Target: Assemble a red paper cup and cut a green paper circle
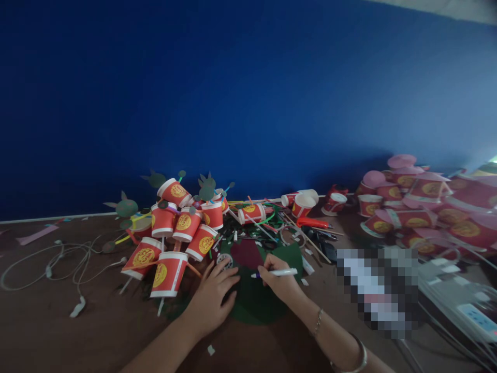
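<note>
Well left of the green paper (258,306), a white cable (87,255) lies looped on the brown table (46,331). Between cable and paper stand figures built of red cups (170,274), with straw limbs and dark green heads (127,207); these look largely assembled. The left hand (213,295) rests at the green paper's left side, its fingers moderately spread and pressing down, gripping nothing that shows, beside and apparently touching a pale round disc with holes (224,261). A maroon paper piece (247,254) lies at the green paper's far part, and beyond it are scraps and a tipped cup (252,213). The right hand (280,280), over the green paper's right half, pinches a white marker (285,272) in closed fingers, its purple end pointing left. The work appears to be at the marking stage: no drawn line can be made out on the green paper, so most of the marking seems left to do. Behind and right of it, an upright cup (303,206) looks unworked; far right, a cluster of cups with pink tops (421,199) seems well advanced.
</note>
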A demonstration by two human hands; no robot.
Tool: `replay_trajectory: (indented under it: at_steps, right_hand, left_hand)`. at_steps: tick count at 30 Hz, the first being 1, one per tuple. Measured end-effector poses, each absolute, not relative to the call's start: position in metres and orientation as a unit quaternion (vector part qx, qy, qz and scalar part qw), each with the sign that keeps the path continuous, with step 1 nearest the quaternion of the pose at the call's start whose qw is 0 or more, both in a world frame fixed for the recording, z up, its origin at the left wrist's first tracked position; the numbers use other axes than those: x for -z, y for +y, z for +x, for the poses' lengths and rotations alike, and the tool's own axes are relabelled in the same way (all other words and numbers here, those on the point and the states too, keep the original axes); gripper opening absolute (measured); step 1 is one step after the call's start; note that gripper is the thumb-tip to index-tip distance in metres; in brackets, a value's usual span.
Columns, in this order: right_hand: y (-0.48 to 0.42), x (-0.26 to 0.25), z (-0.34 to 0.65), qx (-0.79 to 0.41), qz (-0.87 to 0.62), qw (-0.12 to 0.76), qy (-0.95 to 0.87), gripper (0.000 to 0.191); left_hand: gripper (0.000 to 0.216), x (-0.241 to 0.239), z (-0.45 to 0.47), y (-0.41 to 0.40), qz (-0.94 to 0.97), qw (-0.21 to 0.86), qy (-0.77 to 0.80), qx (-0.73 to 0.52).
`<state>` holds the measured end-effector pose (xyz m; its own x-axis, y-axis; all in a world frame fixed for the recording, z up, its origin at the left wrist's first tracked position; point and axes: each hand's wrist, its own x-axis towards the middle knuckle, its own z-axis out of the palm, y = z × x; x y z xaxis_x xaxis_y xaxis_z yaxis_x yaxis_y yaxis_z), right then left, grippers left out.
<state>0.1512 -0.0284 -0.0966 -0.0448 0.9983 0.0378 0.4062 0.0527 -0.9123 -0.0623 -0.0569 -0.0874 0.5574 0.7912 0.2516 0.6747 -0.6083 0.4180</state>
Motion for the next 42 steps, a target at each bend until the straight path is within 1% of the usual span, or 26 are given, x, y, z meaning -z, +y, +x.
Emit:
replay_trajectory:
  at_steps: [8,12,24,37,39,42]
  right_hand:
    - [-0.0298,0.0916,0.1496,-0.353,-0.586,0.368,-0.630,0.021]
    - [-0.0299,0.0920,0.1497,-0.358,-0.587,0.357,-0.632,0.021]
    - [-0.0294,0.0933,0.1500,-0.356,-0.566,0.358,-0.652,0.021]
    - [-0.0320,0.0914,0.1513,-0.387,-0.546,0.335,-0.663,0.019]
    - [-0.0320,0.0910,0.1519,-0.404,-0.545,0.327,-0.657,0.018]
    - [-0.0310,0.0881,0.1540,-0.467,-0.535,0.328,-0.622,0.019]
  left_hand:
    - [0.034,0.0851,-0.0618,-0.0572,0.870,0.139,0.424,-0.210]
    - [0.034,0.0842,-0.0615,-0.0570,0.870,0.139,0.426,-0.205]
    - [0.035,0.0862,-0.0617,-0.0571,0.870,0.139,0.425,-0.210]
    - [0.036,0.0847,-0.0616,-0.0566,0.872,0.145,0.431,-0.183]
    - [0.035,0.0849,-0.0617,-0.0562,0.872,0.141,0.431,-0.185]
    - [0.037,0.0850,-0.0619,-0.0564,0.871,0.140,0.430,-0.193]
